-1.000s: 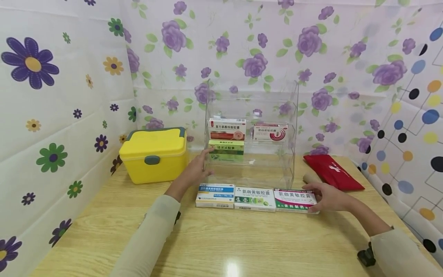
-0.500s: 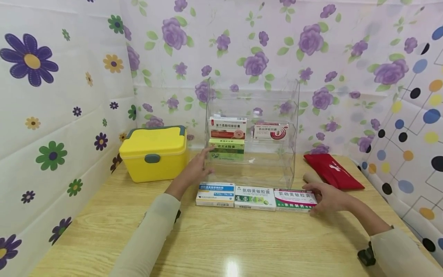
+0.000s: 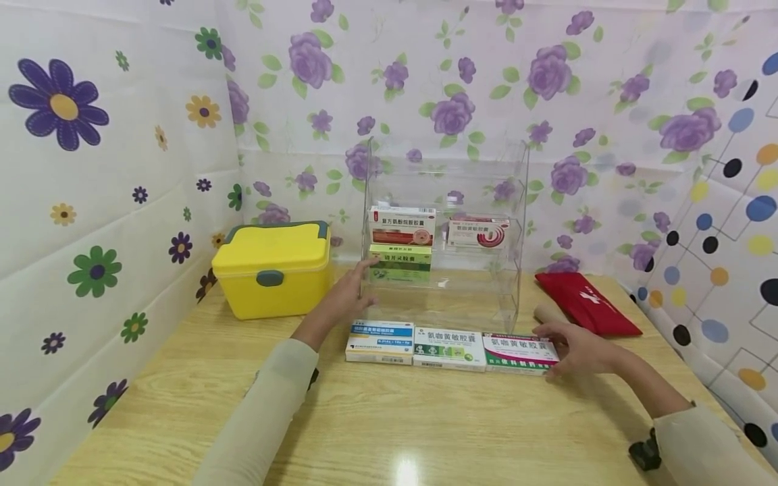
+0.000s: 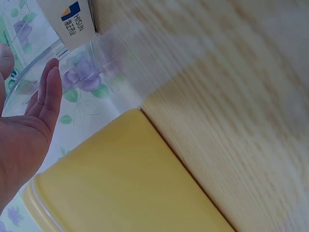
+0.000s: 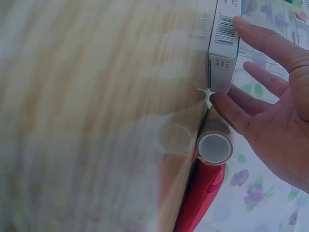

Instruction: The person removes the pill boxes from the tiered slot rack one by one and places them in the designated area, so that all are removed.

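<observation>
Hardly shifting, your right hand (image 3: 580, 347) is gripping a white-magenta carton (image 3: 516, 353) on wooden desk (image 3: 462, 412); left hand (image 3: 346, 295), fingers straight, is edging clear plastic rack (image 3: 464, 279).

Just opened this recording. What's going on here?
Someone's right grip touches the right end of the pink-striped box, which ends a row with a white-green box and a blue-white box in front of the clear rack. The left grip is at the rack's left edge, beside the green box. That green box sits on the rack, one tier below a red-white box and a swirl-marked carton.
</observation>
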A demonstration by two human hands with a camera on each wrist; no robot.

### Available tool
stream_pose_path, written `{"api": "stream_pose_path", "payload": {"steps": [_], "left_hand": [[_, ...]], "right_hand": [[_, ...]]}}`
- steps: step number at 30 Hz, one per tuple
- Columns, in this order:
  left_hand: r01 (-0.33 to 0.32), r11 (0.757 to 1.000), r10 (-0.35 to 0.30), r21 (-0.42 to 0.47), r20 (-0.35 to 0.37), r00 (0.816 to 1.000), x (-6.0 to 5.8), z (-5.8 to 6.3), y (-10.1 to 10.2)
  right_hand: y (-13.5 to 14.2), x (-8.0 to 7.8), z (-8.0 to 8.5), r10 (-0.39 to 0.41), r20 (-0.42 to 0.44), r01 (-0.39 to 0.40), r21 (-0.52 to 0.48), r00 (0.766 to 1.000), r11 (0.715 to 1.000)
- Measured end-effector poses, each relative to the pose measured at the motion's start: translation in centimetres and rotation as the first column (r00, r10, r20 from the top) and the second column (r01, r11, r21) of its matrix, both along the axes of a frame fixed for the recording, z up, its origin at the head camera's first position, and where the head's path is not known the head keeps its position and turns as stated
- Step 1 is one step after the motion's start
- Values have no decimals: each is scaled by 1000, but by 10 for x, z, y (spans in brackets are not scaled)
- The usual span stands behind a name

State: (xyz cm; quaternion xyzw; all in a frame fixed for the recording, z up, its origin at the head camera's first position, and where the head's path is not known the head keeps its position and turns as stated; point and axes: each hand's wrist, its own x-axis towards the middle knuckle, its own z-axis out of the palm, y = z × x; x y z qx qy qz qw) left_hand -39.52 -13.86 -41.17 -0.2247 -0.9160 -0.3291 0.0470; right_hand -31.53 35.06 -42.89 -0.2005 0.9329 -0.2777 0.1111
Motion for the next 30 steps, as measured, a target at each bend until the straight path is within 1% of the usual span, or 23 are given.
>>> {"api": "stream_pose_path", "payload": {"steps": [3,7,12,16,21,26,30], "left_hand": [[-7,1000,7,-12,7,1000,1,0,1],[-13,1000,12,-28,-10,1000,1,0,2],[-11,999,10,-30,-29,1000,1,1,1],[-15,999,14,-31,-33,999,2,1,1],[-22,1000,22,-19,-46,999,3,2,-2],[-34,999,33,-30,-44,999,1,2,-1],[-37,999,35,-37,-45,998,1,2,0]], "right_hand": [[2,1,0,-1,-9,1,-8,1000,1000],[1,4,5,17,-62,-18,-15,998,1000],[-7,6,12,-17,-112,11,-54,994,998],[-19,7,18,-50,-147,36,-101,988,994],[-42,10,25,-94,-182,62,-173,979,983],[-63,11,23,-142,-198,92,-242,970,966],[-76,6,20,-155,-255,82,-275,955,958]]}}
